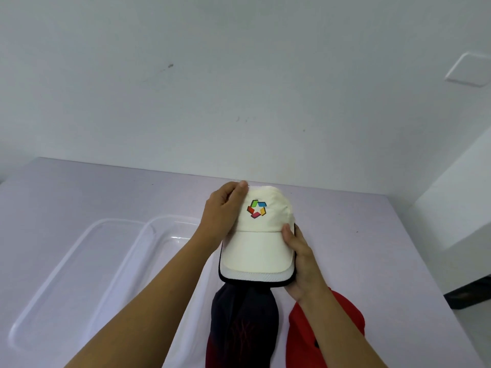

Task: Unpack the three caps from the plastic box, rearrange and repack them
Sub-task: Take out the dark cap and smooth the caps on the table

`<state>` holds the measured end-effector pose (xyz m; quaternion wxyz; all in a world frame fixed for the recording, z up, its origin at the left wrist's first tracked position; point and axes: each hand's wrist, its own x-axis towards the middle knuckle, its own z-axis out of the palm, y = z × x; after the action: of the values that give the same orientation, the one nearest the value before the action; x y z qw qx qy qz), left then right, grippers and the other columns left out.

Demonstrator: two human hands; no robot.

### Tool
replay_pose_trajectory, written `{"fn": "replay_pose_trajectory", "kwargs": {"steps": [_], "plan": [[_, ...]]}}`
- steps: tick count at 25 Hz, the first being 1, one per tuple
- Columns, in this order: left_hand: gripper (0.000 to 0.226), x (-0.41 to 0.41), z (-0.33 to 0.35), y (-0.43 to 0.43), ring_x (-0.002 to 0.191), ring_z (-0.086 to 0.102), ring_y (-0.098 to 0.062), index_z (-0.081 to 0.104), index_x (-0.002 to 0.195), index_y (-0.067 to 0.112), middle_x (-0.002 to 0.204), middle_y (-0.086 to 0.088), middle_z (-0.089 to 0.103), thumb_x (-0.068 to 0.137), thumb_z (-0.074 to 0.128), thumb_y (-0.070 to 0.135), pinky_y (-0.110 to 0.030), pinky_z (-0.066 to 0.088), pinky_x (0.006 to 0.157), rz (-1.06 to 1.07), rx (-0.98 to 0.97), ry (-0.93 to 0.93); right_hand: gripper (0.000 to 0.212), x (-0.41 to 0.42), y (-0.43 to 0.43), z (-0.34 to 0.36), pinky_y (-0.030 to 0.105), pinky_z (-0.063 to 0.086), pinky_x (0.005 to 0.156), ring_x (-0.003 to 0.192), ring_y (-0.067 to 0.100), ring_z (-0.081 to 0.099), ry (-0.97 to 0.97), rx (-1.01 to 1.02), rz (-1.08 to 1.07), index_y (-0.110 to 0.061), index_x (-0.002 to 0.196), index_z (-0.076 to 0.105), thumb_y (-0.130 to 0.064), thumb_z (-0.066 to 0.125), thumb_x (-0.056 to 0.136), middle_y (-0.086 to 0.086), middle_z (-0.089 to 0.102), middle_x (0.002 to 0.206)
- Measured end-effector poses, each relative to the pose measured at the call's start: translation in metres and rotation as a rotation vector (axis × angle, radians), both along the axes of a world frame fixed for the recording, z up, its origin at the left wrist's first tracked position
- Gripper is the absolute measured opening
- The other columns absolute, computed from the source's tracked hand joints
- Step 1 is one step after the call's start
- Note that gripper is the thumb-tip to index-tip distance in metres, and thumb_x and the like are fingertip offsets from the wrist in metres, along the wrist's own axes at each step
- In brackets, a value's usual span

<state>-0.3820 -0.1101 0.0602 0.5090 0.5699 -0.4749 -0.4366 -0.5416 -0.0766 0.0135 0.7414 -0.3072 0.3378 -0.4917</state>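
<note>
A white cap (256, 248) with a coloured star logo and a black-edged brim is held above the table. My left hand (221, 211) grips the left side of its crown. My right hand (301, 258) grips the right edge of its brim. Below it a dark navy cap (243, 322) lies on the table near the front edge, and a red cap (305, 341) lies to its right, partly hidden by my right forearm. The clear plastic box (159, 235) stands open on the table to the left, with its clear lid (58, 274) lying beside it further left.
The lilac table (372, 248) runs back to a white wall. A white block (465, 203) stands at the table's right edge. A dark object (467, 293) lies on the floor at the right.
</note>
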Motion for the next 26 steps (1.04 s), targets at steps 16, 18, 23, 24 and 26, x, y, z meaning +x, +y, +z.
{"fn": "replay_pose_trajectory", "kwargs": {"steps": [16, 18, 23, 24, 26], "plan": [[0.042, -0.001, -0.114, -0.015, 0.111, 0.063, -0.032, 0.054, 0.126, 0.006, 0.12, -0.016, 0.066, 0.089, 0.06, 0.024, -0.046, 0.056, 0.087, -0.098, 0.536, 0.81, 0.073, 0.0, -0.046, -0.066, 0.031, 0.058, 0.067, 0.109, 0.028, 0.061, 0.142, 0.24, -0.085, -0.017, 0.133, 0.042, -0.001, 0.073, 0.069, 0.01, 0.059, 0.125], [0.044, -0.001, -0.126, -0.025, 0.108, 0.063, -0.03, 0.054, 0.124, 0.007, 0.119, -0.013, 0.066, 0.087, 0.063, 0.028, -0.042, 0.058, 0.078, -0.077, 0.611, 0.621, 0.068, -0.001, -0.053, -0.085, 0.031, 0.059, 0.067, 0.109, 0.027, 0.059, 0.177, 0.293, -0.102, -0.016, 0.132, 0.041, 0.003, 0.071, 0.074, 0.009, 0.057, 0.126], [0.07, 0.0, -0.171, -0.043, 0.109, 0.06, -0.026, 0.045, 0.131, 0.01, 0.13, -0.009, 0.058, 0.075, 0.07, 0.044, -0.044, 0.054, 0.089, -0.055, 0.667, 0.224, 0.079, -0.003, -0.06, -0.135, 0.04, 0.053, 0.09, 0.118, 0.025, 0.053, 0.505, 0.305, -0.009, -0.021, 0.139, 0.03, -0.02, 0.076, 0.075, 0.005, 0.049, 0.136], [0.079, -0.001, -0.18, -0.044, 0.112, 0.058, -0.026, 0.045, 0.132, 0.012, 0.131, -0.009, 0.057, 0.069, 0.069, 0.053, -0.046, 0.052, 0.094, -0.06, 0.66, 0.147, 0.083, -0.002, -0.059, -0.142, 0.043, 0.05, 0.095, 0.119, 0.024, 0.052, 0.66, 0.257, 0.01, -0.022, 0.139, 0.03, -0.032, 0.077, 0.072, 0.005, 0.049, 0.137], [0.084, -0.007, -0.184, -0.044, 0.115, 0.054, -0.027, 0.043, 0.133, 0.015, 0.133, -0.008, 0.05, 0.066, 0.06, 0.062, -0.046, 0.048, 0.099, -0.059, 0.667, -0.014, 0.085, -0.003, -0.057, -0.144, 0.043, 0.047, 0.1, 0.118, 0.024, 0.052, 0.954, 0.174, 0.013, -0.022, 0.139, 0.034, -0.047, 0.075, 0.068, 0.006, 0.049, 0.135]]}}
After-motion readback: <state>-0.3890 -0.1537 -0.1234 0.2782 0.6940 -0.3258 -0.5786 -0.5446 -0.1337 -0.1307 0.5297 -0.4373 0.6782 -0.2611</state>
